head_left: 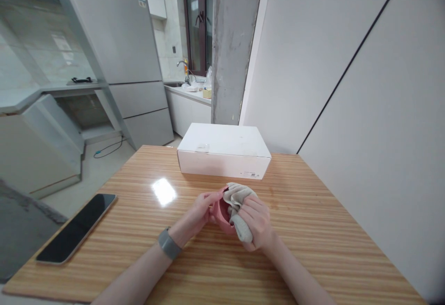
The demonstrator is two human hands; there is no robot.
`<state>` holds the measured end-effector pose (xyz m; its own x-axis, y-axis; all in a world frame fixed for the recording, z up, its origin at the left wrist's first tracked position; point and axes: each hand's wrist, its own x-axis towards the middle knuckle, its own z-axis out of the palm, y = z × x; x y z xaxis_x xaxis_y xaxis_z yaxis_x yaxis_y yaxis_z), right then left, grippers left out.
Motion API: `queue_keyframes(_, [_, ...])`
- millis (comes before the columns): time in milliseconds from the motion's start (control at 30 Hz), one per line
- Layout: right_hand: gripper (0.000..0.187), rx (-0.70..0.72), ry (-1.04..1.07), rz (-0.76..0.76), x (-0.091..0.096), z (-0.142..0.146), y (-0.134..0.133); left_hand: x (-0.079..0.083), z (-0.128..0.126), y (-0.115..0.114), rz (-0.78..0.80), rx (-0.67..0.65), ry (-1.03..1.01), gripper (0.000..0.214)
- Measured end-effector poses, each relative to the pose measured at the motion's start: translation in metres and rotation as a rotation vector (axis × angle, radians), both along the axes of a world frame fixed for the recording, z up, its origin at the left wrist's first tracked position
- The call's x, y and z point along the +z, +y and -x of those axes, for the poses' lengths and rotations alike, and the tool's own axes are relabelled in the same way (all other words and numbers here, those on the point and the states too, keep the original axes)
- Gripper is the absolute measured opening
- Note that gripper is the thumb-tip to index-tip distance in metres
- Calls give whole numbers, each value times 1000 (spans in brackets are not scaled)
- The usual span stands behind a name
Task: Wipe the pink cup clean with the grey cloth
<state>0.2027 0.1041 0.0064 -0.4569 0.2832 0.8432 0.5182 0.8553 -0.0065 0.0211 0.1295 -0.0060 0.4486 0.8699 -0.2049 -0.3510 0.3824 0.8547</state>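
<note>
My left hand [200, 210] grips the side of a small pink bowl [220, 213] held just above the wooden table [146, 231]. My right hand [256, 223] is closed on a beige cloth [237, 203] that is pressed into the bowl's opening and drapes over its rim. A grey band sits on my left wrist. Most of the bowl is hidden by the cloth and my fingers.
A closed white cardboard box [224, 149] lies on the table just behind my hands. A dark phone [77, 233] lies face up near the table's left edge. A white wall runs along the right. A fridge [125, 54] and a kitchen counter stand beyond the table.
</note>
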Motion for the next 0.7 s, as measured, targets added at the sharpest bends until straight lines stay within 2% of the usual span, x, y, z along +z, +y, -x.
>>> queue_keyframes(67, [21, -42, 20, 4, -3, 2, 1, -1, -5, -4, 4, 47, -29, 35])
queue_keyframes(167, [22, -112, 51, -34, -5, 8, 0, 1, -13, -11, 20, 132, -180, 32])
queue_keyframes(233, [24, -148, 44, -74, -4, 11, -2, 5, -17, -14, 20, 141, -271, 31])
queue_keyframes(333, [25, -149, 40, -72, -1, 12, -6, 11, -16, -13, 68, 50, -328, 38])
queue_keyframes(433, [30, -52, 29, -43, 3, 11, -10, 15, -9, -9, 146, -108, -310, 54])
queue_keyframes(500, [33, 26, -3, -53, 3, 10, -13, 14, -3, -5, 131, -165, -291, 55])
queue_keyframes(633, [31, 70, -76, -69, 1, 10, -14, 7, 3, 0, 111, -127, -248, 33])
queue_keyframes(700, [28, 51, -85, -65, -1, 9, -12, 3, 3, 2, 119, -107, -218, 31])
